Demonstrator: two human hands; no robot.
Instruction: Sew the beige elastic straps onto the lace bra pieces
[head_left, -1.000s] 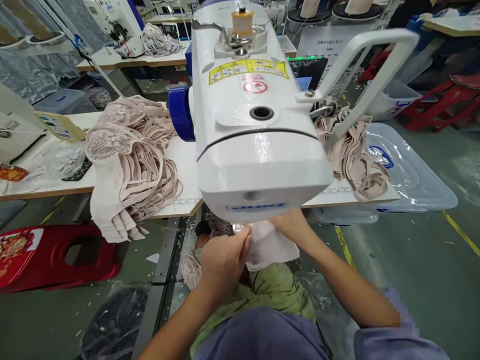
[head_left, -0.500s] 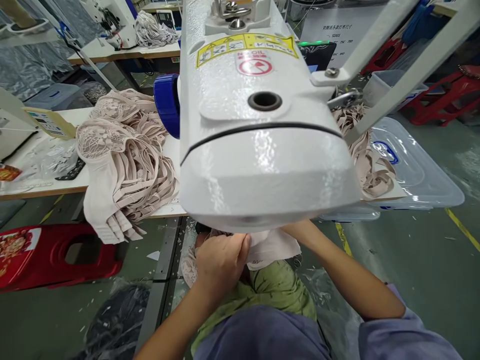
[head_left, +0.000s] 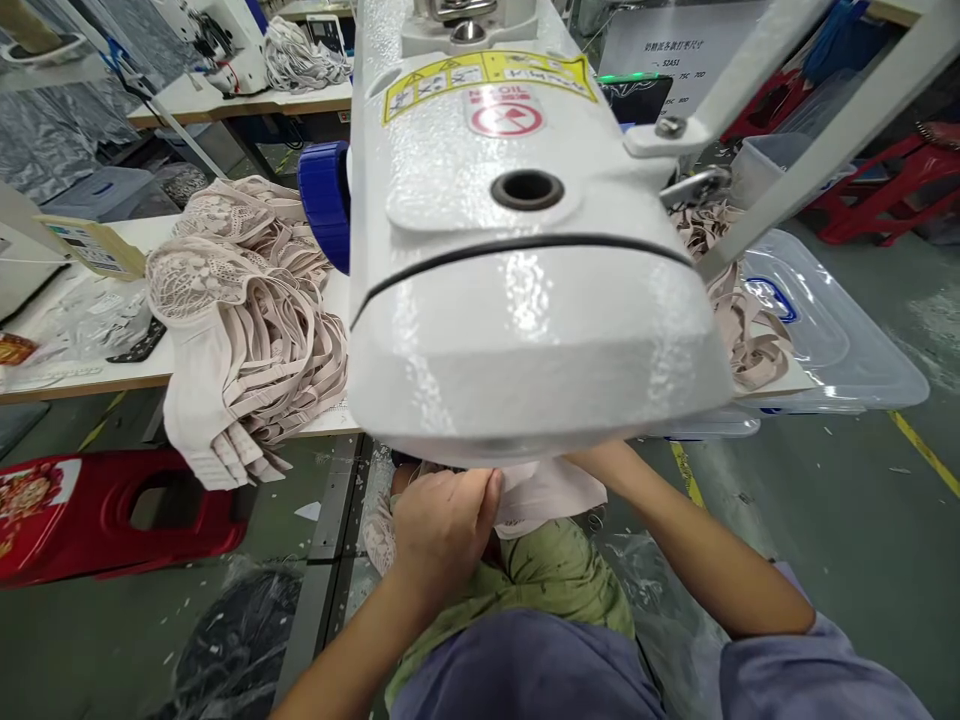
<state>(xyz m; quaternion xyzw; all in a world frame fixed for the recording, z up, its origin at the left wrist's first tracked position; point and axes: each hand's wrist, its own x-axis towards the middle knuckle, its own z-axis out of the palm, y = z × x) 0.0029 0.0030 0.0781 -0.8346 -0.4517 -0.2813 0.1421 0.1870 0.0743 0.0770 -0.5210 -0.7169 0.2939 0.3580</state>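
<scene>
A white sewing machine head [head_left: 525,340] fills the middle of the view and covers what lies beneath it. Below its front edge, my left hand [head_left: 448,520] is closed, thumb and finger pinching a pale beige garment piece [head_left: 546,495]. The cloth hangs down in front of my lap, and a lace part [head_left: 379,535] shows left of my wrist. My right hand is hidden under the machine; only its wrist and forearm [head_left: 630,480] show, beside the cloth's right side.
A pile of beige lace garments [head_left: 247,330] hangs over the table's left edge. More beige straps [head_left: 750,340] lie at right by a clear plastic lid [head_left: 825,320]. A red stool [head_left: 120,510] stands low left. A blue handwheel [head_left: 325,205] juts from the machine.
The view has shifted very slightly, so the machine appears a little nearer. Both arms and the cloth keep nearly the same pose.
</scene>
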